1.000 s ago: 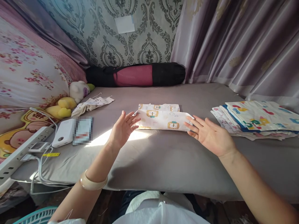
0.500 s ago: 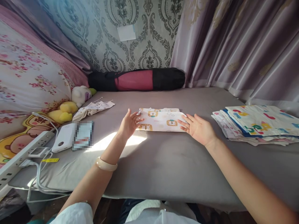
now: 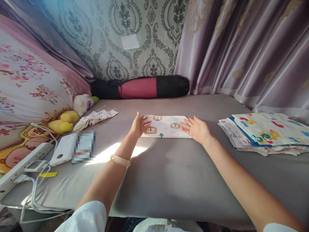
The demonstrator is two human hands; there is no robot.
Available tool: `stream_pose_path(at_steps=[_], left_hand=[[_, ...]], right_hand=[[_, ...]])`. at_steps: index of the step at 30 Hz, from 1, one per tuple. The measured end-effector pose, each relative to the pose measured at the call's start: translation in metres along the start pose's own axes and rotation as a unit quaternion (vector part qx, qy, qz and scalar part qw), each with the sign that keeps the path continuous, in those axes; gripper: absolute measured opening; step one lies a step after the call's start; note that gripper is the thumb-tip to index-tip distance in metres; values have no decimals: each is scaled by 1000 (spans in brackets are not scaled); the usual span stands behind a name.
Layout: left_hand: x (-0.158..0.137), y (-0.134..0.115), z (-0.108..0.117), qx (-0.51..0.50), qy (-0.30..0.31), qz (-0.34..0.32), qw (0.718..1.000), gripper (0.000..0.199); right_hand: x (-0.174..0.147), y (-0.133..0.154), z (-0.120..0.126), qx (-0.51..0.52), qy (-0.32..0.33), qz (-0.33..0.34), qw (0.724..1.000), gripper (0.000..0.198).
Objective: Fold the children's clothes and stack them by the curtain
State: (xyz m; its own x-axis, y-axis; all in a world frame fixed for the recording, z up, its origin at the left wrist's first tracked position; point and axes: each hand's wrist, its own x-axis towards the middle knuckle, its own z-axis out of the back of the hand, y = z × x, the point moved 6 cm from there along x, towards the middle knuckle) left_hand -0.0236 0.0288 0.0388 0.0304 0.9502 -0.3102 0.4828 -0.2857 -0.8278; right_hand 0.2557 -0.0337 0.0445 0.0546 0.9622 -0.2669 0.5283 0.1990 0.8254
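A white cloth (image 3: 165, 127) printed with orange lion heads lies folded into a flat strip on the grey bed sheet. At its left end is my left hand (image 3: 140, 125), thumb raised and fingers spread over the edge of the fabric. My right hand (image 3: 196, 129) mirrors it at the right end, fingers apart and the tips touching the cloth. Neither hand is closed around the fabric.
To the right sits a stack of folded cloths (image 3: 272, 130). On the left are a crumpled cloth (image 3: 96, 117), a white power bank (image 3: 63, 149), a pixelated flat item (image 3: 83, 146), a power strip (image 3: 26, 167) and plush toys (image 3: 64, 122). A black-and-red rolled bag (image 3: 138, 87) lies along the wall.
The cloth's upper layer now lies flatter and lined up, hiding the layer that showed behind it. Both hands stay at its ends, slightly closer together. The view has tilted up a little.
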Motion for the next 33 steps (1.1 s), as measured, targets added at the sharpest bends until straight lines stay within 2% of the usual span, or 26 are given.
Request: stream_pose_path(at_steps=[7,20,24,28,31,33], left_hand=[[13,9,4,13,-21,-13,1000,62],[21,22,8,36,-50,-38,997,58],[21,23,10,70,-63,-49,994,60],[13,23,5,169,-73,-36,982,62],[4,20,-10,264,-47,-102,958,56],[0,20,-26,337,-7,-168,926,51]], right_hand=[[16,-5,4,14,-9,-18,1000,60],[23,-13,6,6,-22,-28,999,55],[21,-12,4,-42,-21,-9,999,59],[19,-10,-1,-130,-20,15,991,63],[21,-13,-13,-213,-16,39,976,59],[24,-17,-24,-294,-10,65,953,57]])
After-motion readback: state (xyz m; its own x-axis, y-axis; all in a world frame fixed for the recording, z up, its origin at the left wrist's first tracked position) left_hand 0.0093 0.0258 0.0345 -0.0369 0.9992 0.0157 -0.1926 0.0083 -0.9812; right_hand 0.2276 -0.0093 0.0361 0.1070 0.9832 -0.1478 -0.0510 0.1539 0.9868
